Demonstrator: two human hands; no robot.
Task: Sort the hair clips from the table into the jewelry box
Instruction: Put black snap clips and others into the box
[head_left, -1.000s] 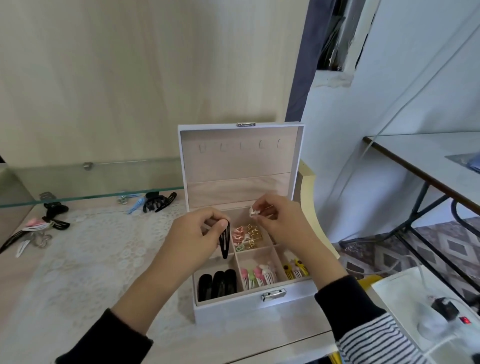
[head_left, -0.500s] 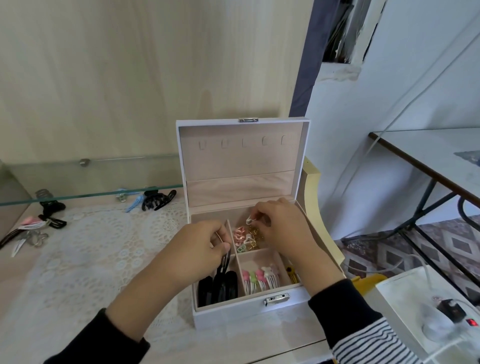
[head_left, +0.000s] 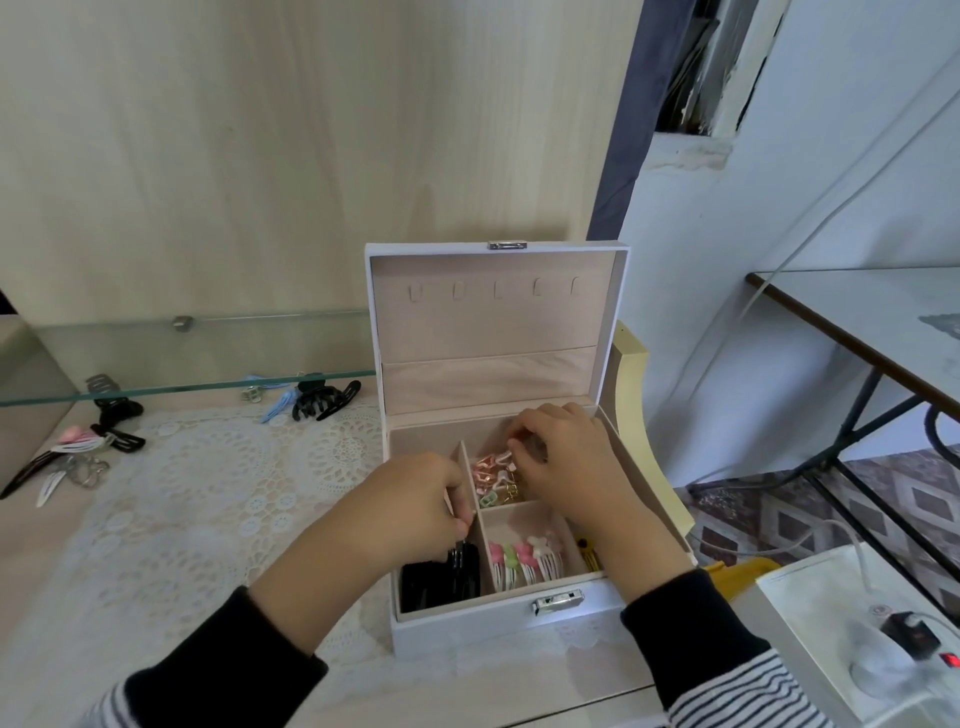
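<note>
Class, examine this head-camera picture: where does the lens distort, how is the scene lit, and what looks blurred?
Head view: wide-angle lens tilts the window frame; light soft and even, no hard shadows around the jewelry box; left hand and its black clip slightly blurred.

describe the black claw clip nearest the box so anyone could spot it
Left of the open white jewelry box runs a glass shelf. The black claw clip lies under its edge, bulkier and darker than the thin blue clip beside it.
</note>
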